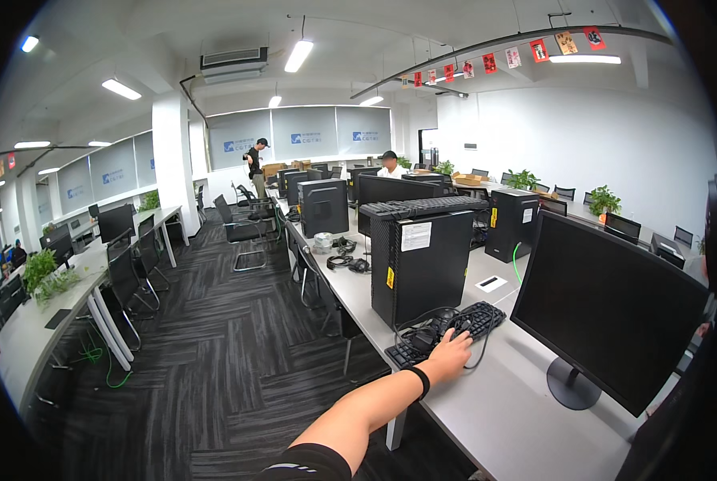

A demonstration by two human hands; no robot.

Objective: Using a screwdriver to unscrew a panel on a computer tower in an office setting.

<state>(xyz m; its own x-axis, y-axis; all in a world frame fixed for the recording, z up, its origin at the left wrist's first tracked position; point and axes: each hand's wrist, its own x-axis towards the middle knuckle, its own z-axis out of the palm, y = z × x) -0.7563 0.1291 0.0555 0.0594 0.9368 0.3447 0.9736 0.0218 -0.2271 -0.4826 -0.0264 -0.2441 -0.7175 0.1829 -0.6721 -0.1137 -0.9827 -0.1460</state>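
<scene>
My left hand (452, 355) reaches in from the lower edge, a black band around its wrist. Its fingers are closed on a bundle of black cables (427, 333), which lies in a tangle over a black keyboard (491, 315). A loop of cable hangs beside the hand. Directly behind stands an upright black computer tower (422, 276) with a white label and a yellow sticker, and more keyboards (422, 208) are stacked on its top. To the right of the hand, a black monitor (607, 301) rests on its round foot. My right hand is out of view.
On the same desk (527, 385) stand another tower (509, 226) and a green cable (516, 263). Coiled black cables (349, 260) and clear tape rolls (322, 242) lie farther left. Chairs (242, 228) line the aisle. Two people are farther back; a partly hidden figure shows behind the monitor.
</scene>
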